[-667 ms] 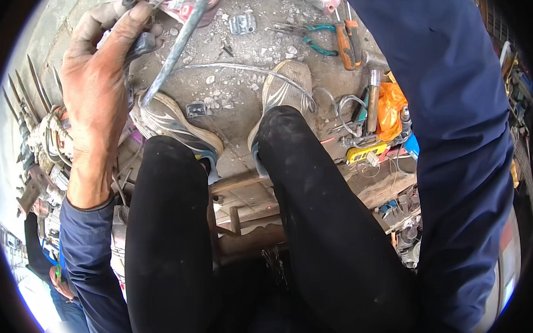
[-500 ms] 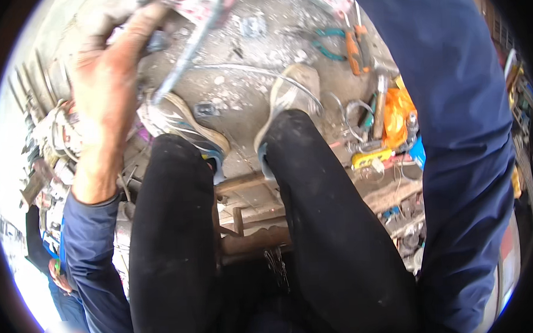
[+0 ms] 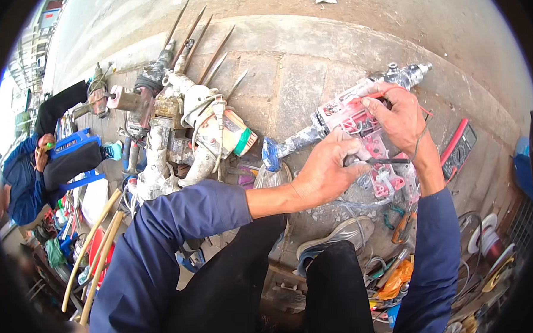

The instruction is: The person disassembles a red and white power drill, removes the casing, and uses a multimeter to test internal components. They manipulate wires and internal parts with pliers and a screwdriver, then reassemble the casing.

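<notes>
In the head view, I see the dusty power tool (image 3: 339, 112) lying on the paving ahead of the shoes, its red housing opened. The person's left hand (image 3: 325, 171) grips a slim dark piece (image 3: 390, 160) just beside it. The right hand's (image 3: 402, 117) fingers curl over the housing; whether they pinch anything, I can't tell. A red-edged meter (image 3: 461, 148) lies near.

From my end, the floor (image 3: 302, 93) reads as rough, matt concrete. I see a power tool (image 3: 341, 109) in red plastic dulled by pale dust, its metal nose (image 3: 411, 75) scuffed. The chisels (image 3: 217, 55) look like dark metal; toward the floor's left edge, the sticks (image 3: 104, 266) are bare wood. The orange bag (image 3: 396, 281) is glossy, crumpled plastic, the sleeves (image 3: 191, 211) smooth cloth.
</notes>
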A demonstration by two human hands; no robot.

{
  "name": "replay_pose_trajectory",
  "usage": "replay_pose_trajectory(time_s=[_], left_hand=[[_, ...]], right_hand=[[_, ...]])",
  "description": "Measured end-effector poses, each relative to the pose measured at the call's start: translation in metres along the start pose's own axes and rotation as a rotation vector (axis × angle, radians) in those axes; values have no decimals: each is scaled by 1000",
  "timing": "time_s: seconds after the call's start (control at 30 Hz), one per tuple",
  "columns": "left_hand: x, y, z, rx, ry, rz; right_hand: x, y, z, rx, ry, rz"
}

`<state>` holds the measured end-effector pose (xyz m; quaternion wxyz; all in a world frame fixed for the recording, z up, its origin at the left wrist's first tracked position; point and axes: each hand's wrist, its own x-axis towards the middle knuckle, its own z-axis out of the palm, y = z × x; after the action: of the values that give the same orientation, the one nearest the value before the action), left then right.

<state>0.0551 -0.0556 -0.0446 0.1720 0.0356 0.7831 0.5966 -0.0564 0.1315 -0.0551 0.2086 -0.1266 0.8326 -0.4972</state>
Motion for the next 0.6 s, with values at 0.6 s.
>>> replay_pose_trajectory(time_s=[0.6], left_hand=[[0, -9, 5, -90, 18, -27]], right_hand=[[20, 0, 24, -208, -44, -143]])
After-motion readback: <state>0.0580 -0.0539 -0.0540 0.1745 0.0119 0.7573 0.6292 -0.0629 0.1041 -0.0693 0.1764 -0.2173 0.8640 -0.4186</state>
